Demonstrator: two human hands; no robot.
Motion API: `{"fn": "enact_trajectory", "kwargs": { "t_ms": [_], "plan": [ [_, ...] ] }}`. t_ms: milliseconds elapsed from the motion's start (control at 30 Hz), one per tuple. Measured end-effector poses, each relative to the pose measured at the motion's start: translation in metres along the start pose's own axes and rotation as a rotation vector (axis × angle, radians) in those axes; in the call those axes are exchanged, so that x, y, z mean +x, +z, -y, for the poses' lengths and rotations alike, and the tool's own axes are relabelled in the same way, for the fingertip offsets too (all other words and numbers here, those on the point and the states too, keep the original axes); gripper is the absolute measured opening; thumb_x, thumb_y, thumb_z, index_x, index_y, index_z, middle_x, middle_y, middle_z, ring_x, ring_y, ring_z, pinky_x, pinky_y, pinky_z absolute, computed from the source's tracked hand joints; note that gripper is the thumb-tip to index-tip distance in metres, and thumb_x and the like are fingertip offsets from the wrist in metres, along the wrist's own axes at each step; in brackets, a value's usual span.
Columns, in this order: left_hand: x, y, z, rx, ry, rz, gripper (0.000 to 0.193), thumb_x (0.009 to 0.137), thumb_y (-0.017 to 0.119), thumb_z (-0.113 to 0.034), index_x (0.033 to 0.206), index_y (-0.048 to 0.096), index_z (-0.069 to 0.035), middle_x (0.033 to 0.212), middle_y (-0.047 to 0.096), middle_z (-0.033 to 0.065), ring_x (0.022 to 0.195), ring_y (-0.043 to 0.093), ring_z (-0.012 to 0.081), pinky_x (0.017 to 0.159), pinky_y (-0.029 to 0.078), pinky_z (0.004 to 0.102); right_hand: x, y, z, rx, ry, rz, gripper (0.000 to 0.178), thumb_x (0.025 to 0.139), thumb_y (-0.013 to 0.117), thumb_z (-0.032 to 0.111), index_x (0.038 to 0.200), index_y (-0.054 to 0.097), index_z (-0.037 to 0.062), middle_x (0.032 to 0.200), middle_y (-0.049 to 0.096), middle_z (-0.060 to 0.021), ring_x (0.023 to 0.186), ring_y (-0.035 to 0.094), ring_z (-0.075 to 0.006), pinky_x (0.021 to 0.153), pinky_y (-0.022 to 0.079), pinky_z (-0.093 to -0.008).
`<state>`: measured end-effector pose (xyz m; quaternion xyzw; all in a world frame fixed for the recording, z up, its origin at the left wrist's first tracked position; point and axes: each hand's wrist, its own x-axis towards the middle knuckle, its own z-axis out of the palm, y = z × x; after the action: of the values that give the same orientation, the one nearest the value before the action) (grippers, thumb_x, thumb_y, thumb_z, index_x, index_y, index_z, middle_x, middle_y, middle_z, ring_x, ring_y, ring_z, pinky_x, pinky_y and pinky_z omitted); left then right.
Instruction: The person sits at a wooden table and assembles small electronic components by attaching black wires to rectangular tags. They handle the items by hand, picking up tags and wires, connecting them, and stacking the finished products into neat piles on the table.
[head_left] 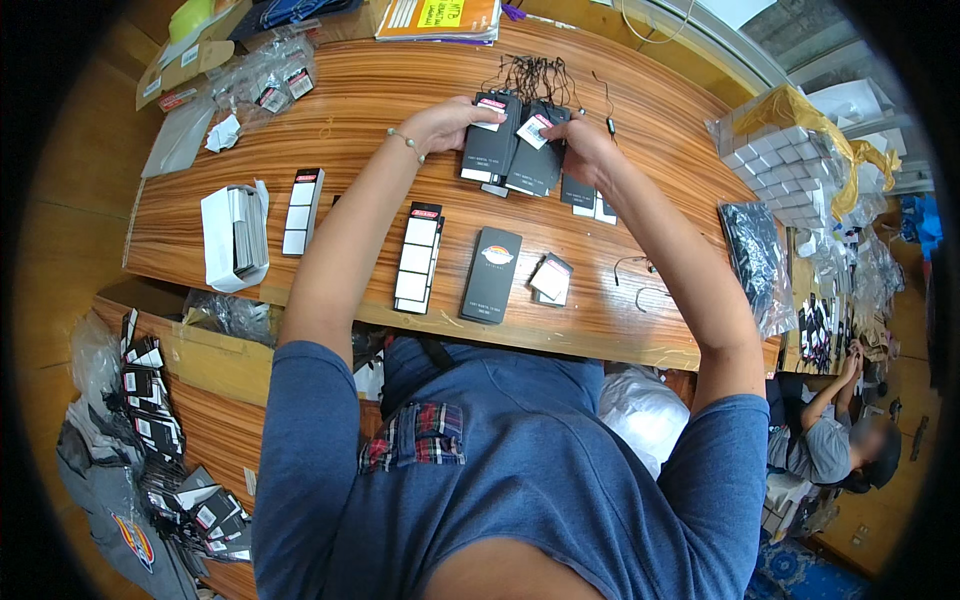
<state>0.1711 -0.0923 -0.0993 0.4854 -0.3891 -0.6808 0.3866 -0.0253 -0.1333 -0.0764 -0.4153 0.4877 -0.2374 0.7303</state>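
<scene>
At the far middle of the table, my left hand (446, 124) is closed on a bunch of black hang tags (484, 148), its thumb across the white label on top. Beside it, my right hand (588, 148) grips a second bunch of hang tags (538, 172), also with a small white label under the thumb. Black tag strings (535, 75) fan out beyond both bunches. More dark tags (577, 191) lie partly beneath my right hand. Nearer to me are a pile of white-panelled tags (414, 268), a plain black tag stack (490, 274) and small white labels (551, 279).
A white packet of cards (236, 236) and another tag stack (301, 211) stand at left. Plastic bags (285, 80) and papers (438, 20) lie at the back. On the right are a wrapped black pack (752, 262) and bagged white boxes (780, 165). Another person (828, 440) sits far right.
</scene>
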Motion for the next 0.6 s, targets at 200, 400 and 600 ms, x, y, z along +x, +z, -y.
{"fn": "enact_trajectory", "kwargs": {
  "t_ms": [200,400,600],
  "plan": [
    [-0.001,-0.009,0.0,0.005,-0.017,-0.076,0.028,0.083,0.06,-0.016,0.103,0.052,0.002,0.093,0.062,0.0102,0.081,0.063,0.0159,0.074,0.053,0.0296,0.005,-0.01,0.003,-0.075,-0.025,-0.068,0.043,0.076,0.051,-0.007,0.115,0.036,0.004,0.104,0.052,-0.0148,0.093,0.055,-0.027,0.074,0.049,-0.0449],
    [-0.005,-0.013,-0.002,0.084,-0.064,-0.068,0.03,0.082,0.06,-0.015,0.105,0.05,0.003,0.094,0.062,0.0111,0.081,0.064,0.0155,0.071,0.054,0.0286,0.002,-0.012,-0.003,-0.159,0.053,-0.083,0.026,0.075,0.055,-0.005,0.1,0.048,-0.0099,0.092,0.057,-0.0197,0.081,0.059,-0.0291,0.069,0.052,-0.0431],
    [-0.008,-0.006,-0.002,0.109,-0.057,-0.045,0.035,0.082,0.059,-0.013,0.11,0.047,0.004,0.101,0.059,0.0128,0.089,0.061,0.0174,0.076,0.052,0.0309,-0.001,0.008,-0.011,-0.21,-0.036,-0.238,0.023,0.073,0.058,-0.003,0.093,0.052,-0.0117,0.086,0.058,-0.0201,0.074,0.061,-0.0287,0.059,0.052,-0.0416]
  ]
}}
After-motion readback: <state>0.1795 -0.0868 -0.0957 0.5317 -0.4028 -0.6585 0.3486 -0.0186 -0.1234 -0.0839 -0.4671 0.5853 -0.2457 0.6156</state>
